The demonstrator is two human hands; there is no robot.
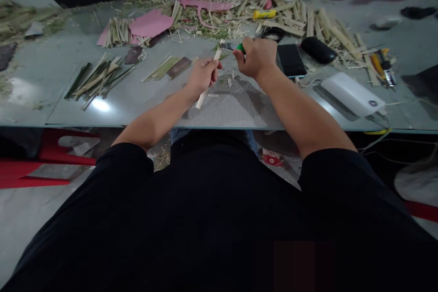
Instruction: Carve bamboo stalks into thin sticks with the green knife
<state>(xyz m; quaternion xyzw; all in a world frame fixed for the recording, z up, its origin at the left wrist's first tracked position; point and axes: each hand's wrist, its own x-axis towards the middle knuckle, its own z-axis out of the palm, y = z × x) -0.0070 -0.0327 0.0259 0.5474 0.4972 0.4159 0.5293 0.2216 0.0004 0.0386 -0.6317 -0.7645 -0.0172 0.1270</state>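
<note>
My left hand is closed round a pale, narrow strip that looks like split bamboo. The strip slants over the grey work surface, its near end sticking out below my fingers. In my right hand, fingers wrapped, is a utility knife with a green handle. Its blade points left and meets or nearly meets the strip's far end. Small pale shavings lie beneath my hands. To the left rest a few flat strips and a loose pile of greenish sticks.
Bamboo scraps and shavings heap along the back, with pink paper and a yellow tube. At right are a dark phone, a black case, a white box with cables and a yellow-black cutter.
</note>
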